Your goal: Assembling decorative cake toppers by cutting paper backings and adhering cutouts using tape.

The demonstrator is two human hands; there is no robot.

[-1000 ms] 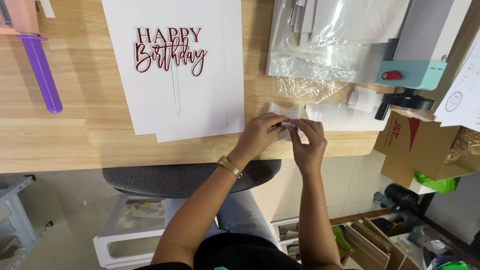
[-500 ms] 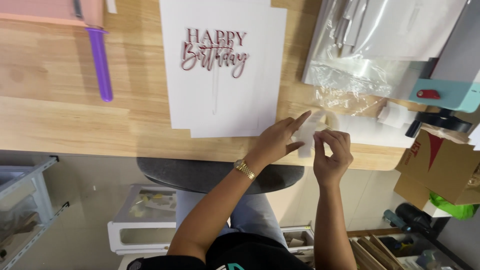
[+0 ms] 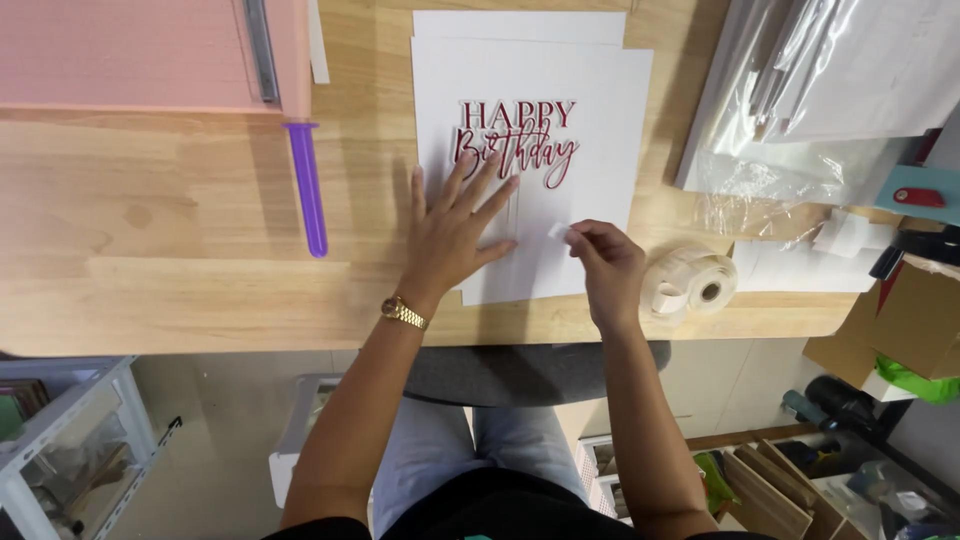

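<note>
A white card [image 3: 590,120] lies on the wooden table [image 3: 170,260], carrying a red and white cut-out greeting topper [image 3: 520,140] with thin clear stems. My left hand [image 3: 455,225] lies flat with fingers spread on the card's lower left, just under the lettering. My right hand [image 3: 600,255] pinches a small white sticker [image 3: 558,231] over the card's lower right part. A roll of white stickers [image 3: 690,282] rests on the table just right of my right hand.
A pink paper trimmer [image 3: 150,55] with a purple handle [image 3: 306,185] sits at the back left. Clear plastic sleeves [image 3: 790,110] and white sheets pile up at the back right. A cardboard box [image 3: 905,320] and shelves stand below the table's right end.
Both hands were together at the table's edge, working a sticker off the roll. Now my left hand presses flat on the card and my right hand has carried the sticker over it.
</note>
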